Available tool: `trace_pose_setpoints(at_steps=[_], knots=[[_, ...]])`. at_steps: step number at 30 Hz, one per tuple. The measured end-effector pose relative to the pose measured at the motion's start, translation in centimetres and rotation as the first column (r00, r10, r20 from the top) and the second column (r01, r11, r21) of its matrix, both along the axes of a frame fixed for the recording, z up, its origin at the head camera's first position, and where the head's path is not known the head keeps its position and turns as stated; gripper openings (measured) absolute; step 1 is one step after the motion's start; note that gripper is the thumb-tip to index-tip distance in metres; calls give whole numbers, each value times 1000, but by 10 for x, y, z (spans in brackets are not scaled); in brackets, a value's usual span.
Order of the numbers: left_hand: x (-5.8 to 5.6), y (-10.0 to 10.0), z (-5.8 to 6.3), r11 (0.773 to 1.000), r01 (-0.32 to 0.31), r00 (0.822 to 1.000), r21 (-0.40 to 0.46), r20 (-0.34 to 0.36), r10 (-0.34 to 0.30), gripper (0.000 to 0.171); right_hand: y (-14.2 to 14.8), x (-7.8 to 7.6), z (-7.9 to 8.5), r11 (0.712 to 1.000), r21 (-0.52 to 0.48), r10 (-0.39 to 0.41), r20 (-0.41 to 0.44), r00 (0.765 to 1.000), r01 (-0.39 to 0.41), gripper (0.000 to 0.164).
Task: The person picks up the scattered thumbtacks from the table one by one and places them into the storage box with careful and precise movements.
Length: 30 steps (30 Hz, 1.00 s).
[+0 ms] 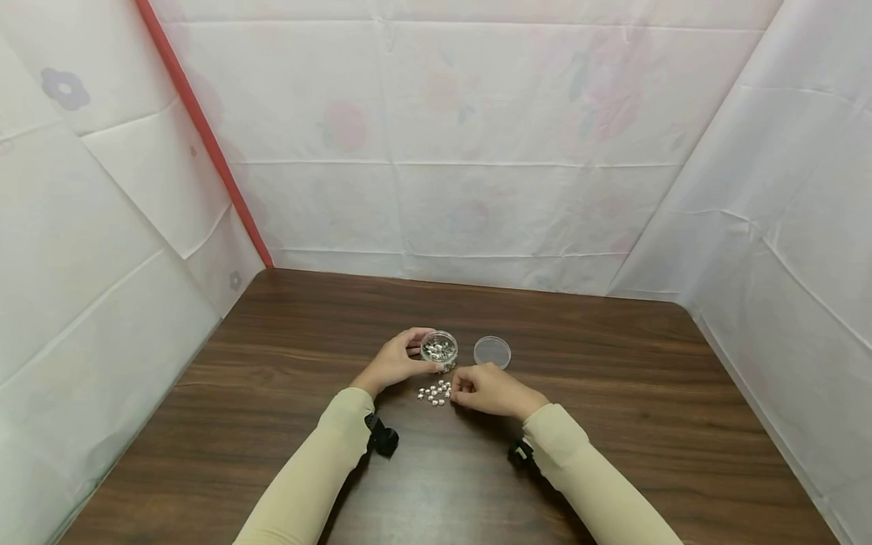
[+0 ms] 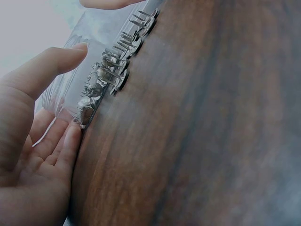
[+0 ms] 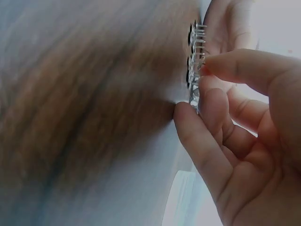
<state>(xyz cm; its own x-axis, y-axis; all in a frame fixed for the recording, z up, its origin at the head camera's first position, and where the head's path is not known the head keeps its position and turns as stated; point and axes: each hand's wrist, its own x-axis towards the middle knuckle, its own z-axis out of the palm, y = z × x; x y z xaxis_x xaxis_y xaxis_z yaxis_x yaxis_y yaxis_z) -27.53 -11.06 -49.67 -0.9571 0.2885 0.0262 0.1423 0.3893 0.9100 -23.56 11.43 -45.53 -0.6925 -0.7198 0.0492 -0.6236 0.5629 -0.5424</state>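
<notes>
A clear round jar [image 1: 440, 333] holds many silver thumbtacks. My left hand [image 1: 400, 359] grips it from the left, thumb along the near side and fingers around the far side. In the left wrist view the thumb lies against the jar's clear wall [image 2: 77, 40]. Several loose thumbtacks [image 1: 433, 393] lie in front of the jar, and the right wrist view shows their pins standing up. At the right edge of this group, my right hand [image 1: 492, 390] has its thumb and index fingertip together at a thumbtack [image 3: 203, 60], partly hidden by the fingers.
A clear round lid [image 1: 493, 350] lies on the brown wooden table [image 1: 613, 424], just behind the right hand. White printed sheets [image 1: 436, 113] hang along the back and both sides, with a red strip [image 1: 204, 129] at the back left corner.
</notes>
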Motion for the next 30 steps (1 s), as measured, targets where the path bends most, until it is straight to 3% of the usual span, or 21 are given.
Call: trace_pose_setpoints(at_steps=[7,19,30], knots=[[0,0,1,1000,5,1000,8,-2,-5,71,2,-4,-3,999,-34,-27,-4,1000,26,6],[0,0,0,1000,4,1000,10,6,-4,65,1,-11,-1,984,-88,-154,-19,988,152,6],[-1,-1,-1,1000,7,1000,7,7,-7,66,-1,-19,2,962,-185,-219,-96,971,198,6]])
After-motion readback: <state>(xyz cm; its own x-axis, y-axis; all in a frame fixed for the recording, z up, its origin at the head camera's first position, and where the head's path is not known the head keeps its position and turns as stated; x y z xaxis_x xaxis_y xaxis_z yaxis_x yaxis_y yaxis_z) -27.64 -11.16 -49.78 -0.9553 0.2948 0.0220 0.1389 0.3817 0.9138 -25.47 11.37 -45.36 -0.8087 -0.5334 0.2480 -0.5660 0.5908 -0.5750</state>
